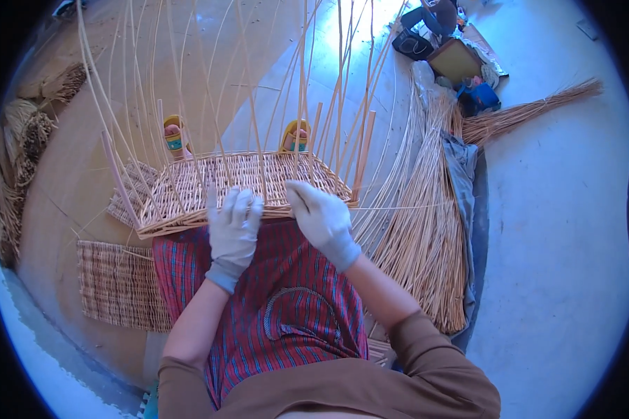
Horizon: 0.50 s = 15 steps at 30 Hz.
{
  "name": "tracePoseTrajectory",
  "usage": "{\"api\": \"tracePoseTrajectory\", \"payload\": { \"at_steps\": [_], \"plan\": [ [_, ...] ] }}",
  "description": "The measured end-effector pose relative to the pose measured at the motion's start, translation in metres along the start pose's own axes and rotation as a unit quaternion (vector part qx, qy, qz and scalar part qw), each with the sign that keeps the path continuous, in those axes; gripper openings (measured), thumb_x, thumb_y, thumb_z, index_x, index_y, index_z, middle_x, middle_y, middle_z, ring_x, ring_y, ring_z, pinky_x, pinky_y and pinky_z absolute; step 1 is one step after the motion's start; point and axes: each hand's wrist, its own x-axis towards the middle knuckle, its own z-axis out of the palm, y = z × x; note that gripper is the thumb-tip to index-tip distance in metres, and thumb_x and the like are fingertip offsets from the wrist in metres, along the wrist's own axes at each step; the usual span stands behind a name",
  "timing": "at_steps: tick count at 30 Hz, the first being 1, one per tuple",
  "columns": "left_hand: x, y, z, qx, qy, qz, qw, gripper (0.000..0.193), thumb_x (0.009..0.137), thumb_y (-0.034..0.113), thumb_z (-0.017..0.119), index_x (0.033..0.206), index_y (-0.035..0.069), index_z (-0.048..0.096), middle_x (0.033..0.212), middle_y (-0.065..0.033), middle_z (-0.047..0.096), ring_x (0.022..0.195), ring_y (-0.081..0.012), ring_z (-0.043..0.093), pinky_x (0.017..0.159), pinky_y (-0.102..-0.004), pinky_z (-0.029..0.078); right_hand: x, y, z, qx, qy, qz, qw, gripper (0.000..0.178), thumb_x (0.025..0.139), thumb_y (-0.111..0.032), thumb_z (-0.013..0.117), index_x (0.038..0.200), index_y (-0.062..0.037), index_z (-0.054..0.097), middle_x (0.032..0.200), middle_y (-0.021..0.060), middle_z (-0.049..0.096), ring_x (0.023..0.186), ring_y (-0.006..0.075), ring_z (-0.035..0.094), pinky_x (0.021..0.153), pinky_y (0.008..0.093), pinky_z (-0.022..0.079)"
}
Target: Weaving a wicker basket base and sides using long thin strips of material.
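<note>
A woven wicker basket base (223, 178) rests across my lap, with tall upright wicker stakes (302, 77) rising from its edges. Both my hands wear pale gloves with grey cuffs. My left hand (235, 225) lies against the near edge of the weave, its index finger stretched out and the others slightly bent. At the same edge, further right, my right hand (321, 218) is closed in a pinch on a wicker strand (405, 207), whose thin length runs out to the right. The pinched part is hidden by the fingers.
A fanned bundle of wicker rods (426, 258) lies on the right, near a brown twig bundle (538, 112) and a blue item (477, 96). Woven panels (119, 286) lie at left. More tied bundles (21, 153) line the far left. Red striped cloth (286, 279) covers my lap.
</note>
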Motion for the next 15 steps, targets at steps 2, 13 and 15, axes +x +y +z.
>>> {"api": "tracePoseTrajectory", "payload": {
  "at_steps": [2, 13, 15],
  "plan": [
    [0.002, 0.001, 0.022, 0.016, -0.087, -0.004, 0.996, 0.036, 0.084, 0.020, 0.072, 0.120, 0.018, 0.071, 0.120, -0.0054, 0.064, 0.121, -0.0256, 0.058, 0.113, -0.0518, 0.038, 0.048, -0.028, 0.013, -0.034, -0.056, 0.034, 0.997, 0.027, 0.100, -0.031, 0.061, 0.115, -0.0087, 0.069, 0.105, 0.0206, 0.073, 0.098, 0.0358, 0.072, 0.084, 0.0432, 0.057],
    [0.011, 0.000, 0.016, -0.137, -0.048, -0.057, 0.988, 0.020, 0.085, 0.014, 0.068, 0.104, 0.019, 0.071, 0.089, -0.0038, 0.068, 0.086, -0.0258, 0.067, 0.077, -0.0435, 0.045, 0.009, -0.011, 0.016, 0.253, -0.225, 0.166, 0.926, 0.026, 0.104, -0.018, 0.056, 0.123, -0.0030, 0.063, 0.085, 0.0112, 0.069, 0.072, 0.0190, 0.070, 0.065, 0.0374, 0.057],
    [0.015, 0.005, 0.029, -0.160, -0.011, -0.092, 0.983, 0.020, 0.085, 0.019, 0.071, 0.105, 0.018, 0.071, 0.085, -0.0029, 0.068, 0.085, -0.0246, 0.067, 0.077, -0.0429, 0.045, -0.025, 0.024, 0.036, 0.416, -0.096, 0.200, 0.882, 0.033, 0.107, -0.014, 0.053, 0.138, -0.0062, 0.057, 0.095, 0.0098, 0.070, 0.078, 0.0161, 0.070, 0.069, 0.0314, 0.058]
  ]
}}
